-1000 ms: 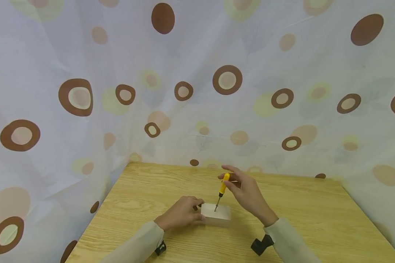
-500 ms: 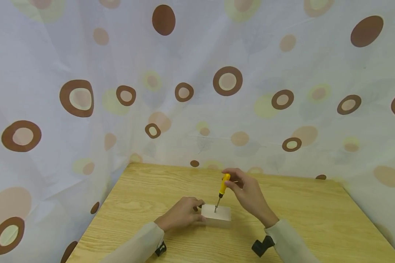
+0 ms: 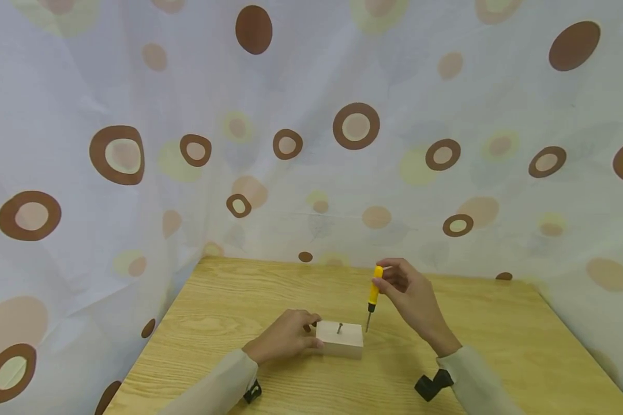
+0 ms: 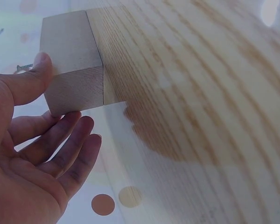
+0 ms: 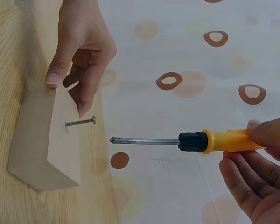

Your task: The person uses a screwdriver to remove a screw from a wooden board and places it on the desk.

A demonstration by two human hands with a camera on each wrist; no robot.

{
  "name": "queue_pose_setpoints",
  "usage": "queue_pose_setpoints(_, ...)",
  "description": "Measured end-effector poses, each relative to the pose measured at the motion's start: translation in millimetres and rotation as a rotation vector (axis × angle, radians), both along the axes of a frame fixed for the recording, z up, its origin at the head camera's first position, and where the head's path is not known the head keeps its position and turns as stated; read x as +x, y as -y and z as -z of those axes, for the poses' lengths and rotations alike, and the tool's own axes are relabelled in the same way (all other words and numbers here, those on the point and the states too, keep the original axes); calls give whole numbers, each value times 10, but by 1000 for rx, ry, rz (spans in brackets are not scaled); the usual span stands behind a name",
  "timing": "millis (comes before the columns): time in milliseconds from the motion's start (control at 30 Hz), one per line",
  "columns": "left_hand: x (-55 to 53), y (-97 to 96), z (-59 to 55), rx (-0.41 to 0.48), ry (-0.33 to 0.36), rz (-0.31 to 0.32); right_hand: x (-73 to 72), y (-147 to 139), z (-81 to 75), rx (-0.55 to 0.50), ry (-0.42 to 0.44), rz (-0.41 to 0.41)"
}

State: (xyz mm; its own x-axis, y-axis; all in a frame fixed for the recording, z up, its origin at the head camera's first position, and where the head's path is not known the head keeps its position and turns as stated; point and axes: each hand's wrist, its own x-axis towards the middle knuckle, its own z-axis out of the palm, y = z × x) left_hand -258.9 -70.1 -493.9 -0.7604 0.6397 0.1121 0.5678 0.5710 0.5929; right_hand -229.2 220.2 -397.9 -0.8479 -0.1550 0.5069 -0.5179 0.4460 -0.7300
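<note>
A pale wooden block (image 3: pixel 340 346) lies on the table, and a screw (image 5: pixel 81 122) stands up from its top face, partly sunk in. My left hand (image 3: pixel 285 336) grips the block's left end between thumb and fingers; in the left wrist view the thumb and index fingertip press on opposite sides of the block (image 4: pixel 77 70). With thumb and fingers, my right hand (image 3: pixel 410 300) holds a screwdriver (image 3: pixel 374 293) by its yellow handle, to the right of the block. Its cross-shaped tip (image 5: pixel 113 140) points down, apart from the screw head.
The wood-grain table (image 3: pixel 228 294) extends around the block on all sides. A white curtain (image 3: pixel 311 86) with brown and beige dots hangs behind the table and along its sides. Black camera mounts sit at both wrists.
My right hand has moved right with the screwdriver, whose tip has come off the screw. The screw stays standing in the block. My left hand keeps its hold.
</note>
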Motion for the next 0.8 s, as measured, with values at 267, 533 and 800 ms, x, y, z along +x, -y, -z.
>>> queue_pose_setpoints(267,8,11,-1,8,5,6,55,-178,49,39,24,31)
queue_pose_setpoints(533,17,6,-14,2,7,7,98,-290,111,53,54,56)
queue_pose_setpoints(800,24,5,-21,-1,17,0,145,-413,185,80,90,76)
